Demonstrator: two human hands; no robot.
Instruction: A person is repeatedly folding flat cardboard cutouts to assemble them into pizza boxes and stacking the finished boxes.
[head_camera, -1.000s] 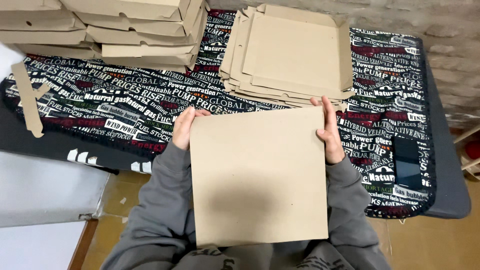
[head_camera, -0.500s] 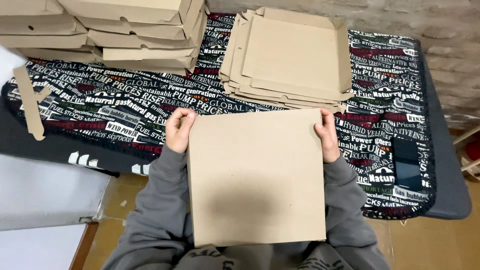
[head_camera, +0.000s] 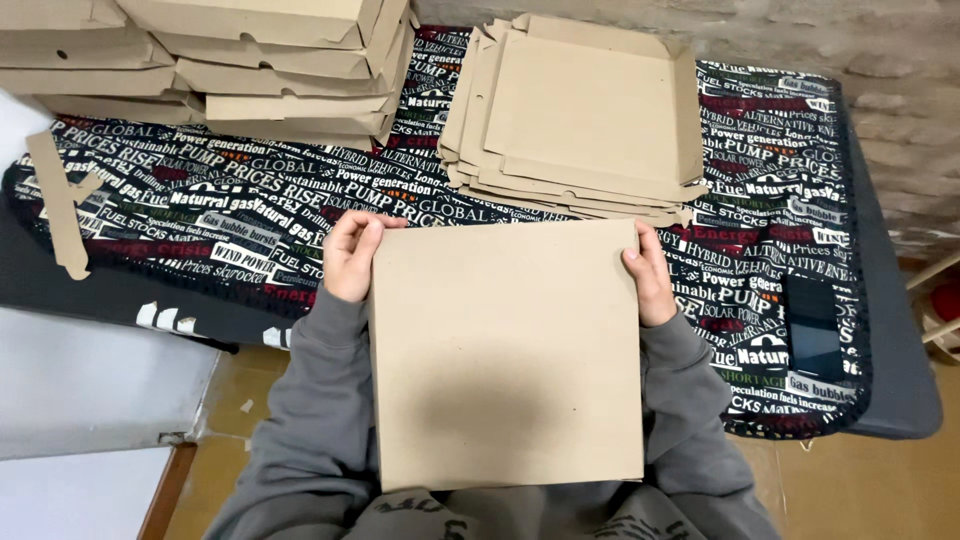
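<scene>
Head view, flat square matte cardboard sheet (head_camera: 508, 350), both hands' fingers (head_camera: 352, 262) clasping opposite edges

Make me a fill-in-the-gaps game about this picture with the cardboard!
1. Both hands hold a flat square sheet of ____ by its top corners.
2. The left hand grips the sheet at its top ____ corner; the right hand grips the other one.
3. The pile of flat cut-outs lies on a printed ____ that covers the table.
4. The folded boxes are stacked at the far ____ of the table.

Missing words: cardboard; left; cloth; left
</scene>
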